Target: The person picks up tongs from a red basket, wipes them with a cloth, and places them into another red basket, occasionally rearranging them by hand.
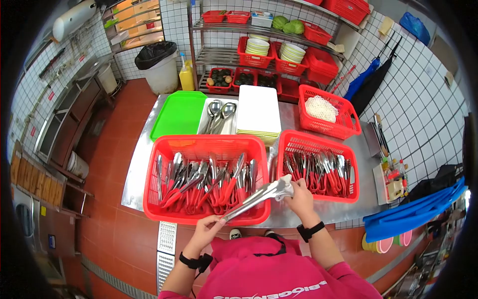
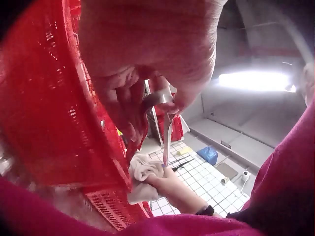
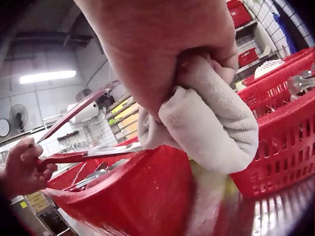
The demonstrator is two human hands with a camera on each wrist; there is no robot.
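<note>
My left hand (image 1: 207, 230) pinches the handle end of a pair of metal tongs (image 1: 251, 200) with red grips, held slanting over the front right corner of the left red basket (image 1: 172, 216). My right hand (image 1: 301, 200) grips a folded white cloth (image 3: 211, 130) wrapped about the far end of the tongs, so their tips are hidden. In the left wrist view the two arms of the tongs (image 2: 167, 140) stand apart. Many tongs with red handles lie in the left basket, and more fill the right red basket (image 1: 323, 138).
Behind the baskets on the metal table (image 1: 134, 187) are a green tray (image 1: 178, 114), large spoons (image 1: 214, 108) in a white tray, and stacked white trays (image 1: 259, 109). Another red basket (image 1: 332, 130) holds white netting (image 1: 321, 108). A bottle rack (image 1: 381, 184) stands at the right edge.
</note>
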